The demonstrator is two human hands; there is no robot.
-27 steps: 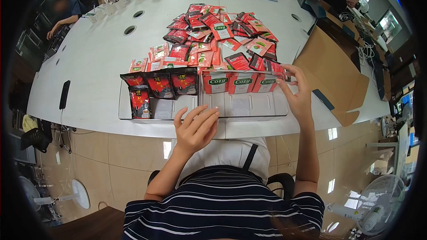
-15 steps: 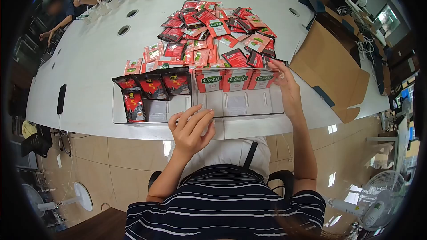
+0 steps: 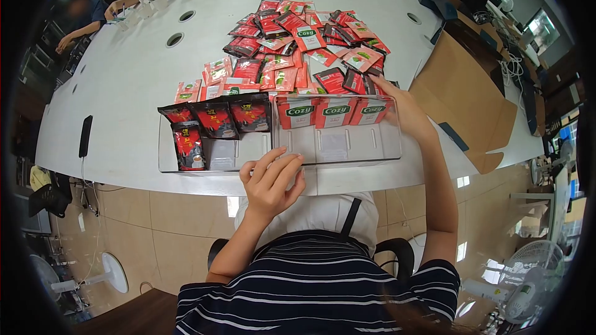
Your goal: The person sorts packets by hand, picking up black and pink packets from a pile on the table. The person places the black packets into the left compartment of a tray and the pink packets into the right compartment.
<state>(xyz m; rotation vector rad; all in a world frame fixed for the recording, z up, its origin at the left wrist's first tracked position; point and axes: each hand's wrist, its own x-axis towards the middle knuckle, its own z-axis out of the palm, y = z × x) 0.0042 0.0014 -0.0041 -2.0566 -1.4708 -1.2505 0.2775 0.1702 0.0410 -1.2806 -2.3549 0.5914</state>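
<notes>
At the far right corner of the clear plastic two-compartment tray [image 3: 366, 142], we are seeing the right hand [image 3: 406, 111] lying over the rim, its fingers pointing away and leftward. Just off those fingertips, on the left, a small dark-red and black foil sachet [image 3: 354, 80] is lying at the near edge of the loose heap of red, pink and black sachets [image 3: 304, 38]. We are not managing to read its long axis, with neighbours crowding it, and we cannot tell whether the fingers are closing on anything. Down at the tray's front, near the divider, the left hand [image 3: 271, 183] is hanging with fingers loosely curled and apart, showing nothing between them; it is sitting well away from that sachet, so the right is clearly being the nearer. Between them, three red rectangular Cozy packets [image 3: 335, 112] are standing along the right compartment's back wall.
</notes>
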